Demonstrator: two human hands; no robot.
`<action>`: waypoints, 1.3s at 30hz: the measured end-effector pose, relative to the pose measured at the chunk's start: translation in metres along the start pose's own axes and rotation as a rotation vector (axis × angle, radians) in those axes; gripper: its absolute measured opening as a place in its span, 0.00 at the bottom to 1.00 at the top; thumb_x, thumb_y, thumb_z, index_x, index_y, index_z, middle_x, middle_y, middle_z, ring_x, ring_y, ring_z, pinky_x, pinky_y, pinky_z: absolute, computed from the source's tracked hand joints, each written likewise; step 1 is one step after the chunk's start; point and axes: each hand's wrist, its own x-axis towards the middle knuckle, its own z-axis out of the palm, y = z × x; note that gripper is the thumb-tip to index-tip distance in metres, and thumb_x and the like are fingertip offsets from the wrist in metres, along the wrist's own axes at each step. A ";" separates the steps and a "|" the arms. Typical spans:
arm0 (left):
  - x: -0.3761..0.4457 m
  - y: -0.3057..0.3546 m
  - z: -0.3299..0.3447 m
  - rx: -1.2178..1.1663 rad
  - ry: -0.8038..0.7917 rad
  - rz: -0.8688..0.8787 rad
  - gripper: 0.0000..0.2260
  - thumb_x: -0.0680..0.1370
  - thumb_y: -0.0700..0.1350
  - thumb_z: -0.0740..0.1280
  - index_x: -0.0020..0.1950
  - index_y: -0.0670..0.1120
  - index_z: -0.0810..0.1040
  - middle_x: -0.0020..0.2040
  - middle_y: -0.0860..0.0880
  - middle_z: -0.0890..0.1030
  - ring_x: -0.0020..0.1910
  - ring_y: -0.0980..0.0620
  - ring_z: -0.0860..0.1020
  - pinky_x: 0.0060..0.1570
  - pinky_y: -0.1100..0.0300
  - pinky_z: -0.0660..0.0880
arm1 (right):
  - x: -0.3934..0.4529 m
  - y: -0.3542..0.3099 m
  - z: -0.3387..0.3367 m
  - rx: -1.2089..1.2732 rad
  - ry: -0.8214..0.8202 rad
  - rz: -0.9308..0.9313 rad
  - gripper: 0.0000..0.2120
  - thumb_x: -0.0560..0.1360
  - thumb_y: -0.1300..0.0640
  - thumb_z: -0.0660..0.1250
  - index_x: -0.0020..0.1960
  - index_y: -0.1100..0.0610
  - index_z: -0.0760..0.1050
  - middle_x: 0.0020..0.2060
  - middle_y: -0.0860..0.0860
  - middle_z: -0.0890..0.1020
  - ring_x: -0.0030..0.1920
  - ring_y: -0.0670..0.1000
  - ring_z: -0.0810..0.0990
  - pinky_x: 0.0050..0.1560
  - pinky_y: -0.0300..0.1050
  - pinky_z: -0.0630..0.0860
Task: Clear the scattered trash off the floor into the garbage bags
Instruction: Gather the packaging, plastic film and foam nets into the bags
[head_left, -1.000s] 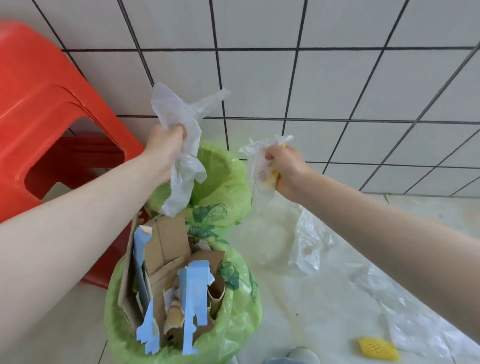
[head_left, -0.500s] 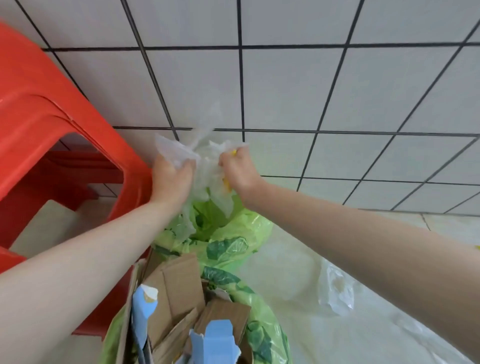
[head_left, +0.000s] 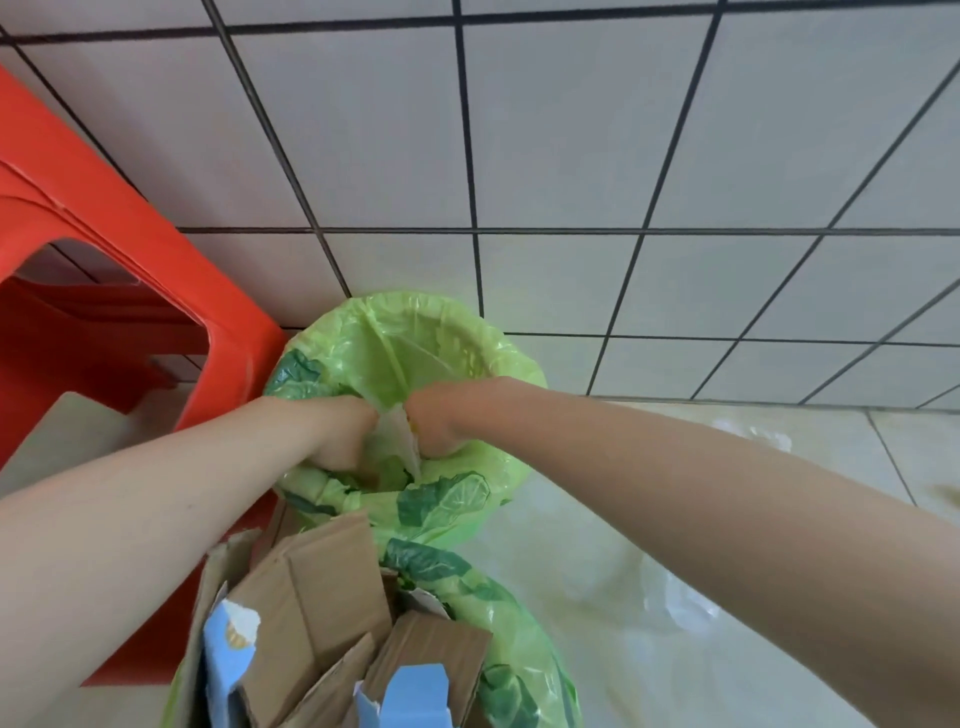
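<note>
Both hands' fingers apparently clenched on white plastic (head_left: 397, 434) inside far green bag (head_left: 467, 332).

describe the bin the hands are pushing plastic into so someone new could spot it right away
Start at the red plastic stool by the tiled wall. Right beside its leg stands the far green bag, against the wall, with the left hand and right hand inside its mouth. Unlike the near green bag, stuffed with cardboard, it looks mostly empty.
</note>
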 end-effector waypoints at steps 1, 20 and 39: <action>-0.001 -0.003 -0.003 -0.055 0.018 0.009 0.18 0.69 0.58 0.71 0.52 0.48 0.80 0.46 0.51 0.82 0.45 0.51 0.80 0.49 0.56 0.77 | 0.003 0.001 0.001 -0.006 0.001 -0.019 0.14 0.78 0.57 0.59 0.62 0.60 0.73 0.49 0.53 0.77 0.51 0.56 0.79 0.47 0.46 0.75; -0.056 0.049 -0.078 -0.476 0.668 0.121 0.06 0.76 0.44 0.68 0.51 0.52 0.81 0.46 0.54 0.82 0.45 0.56 0.79 0.46 0.64 0.70 | -0.127 0.072 0.030 0.466 0.857 -0.008 0.12 0.77 0.56 0.62 0.60 0.56 0.75 0.52 0.50 0.80 0.54 0.50 0.77 0.58 0.47 0.73; -0.021 0.336 -0.002 0.009 0.351 0.391 0.14 0.78 0.42 0.59 0.63 0.46 0.73 0.62 0.47 0.71 0.62 0.46 0.69 0.55 0.53 0.72 | -0.322 0.162 0.289 0.615 0.659 0.670 0.13 0.76 0.56 0.65 0.61 0.55 0.74 0.53 0.50 0.76 0.57 0.53 0.75 0.59 0.46 0.71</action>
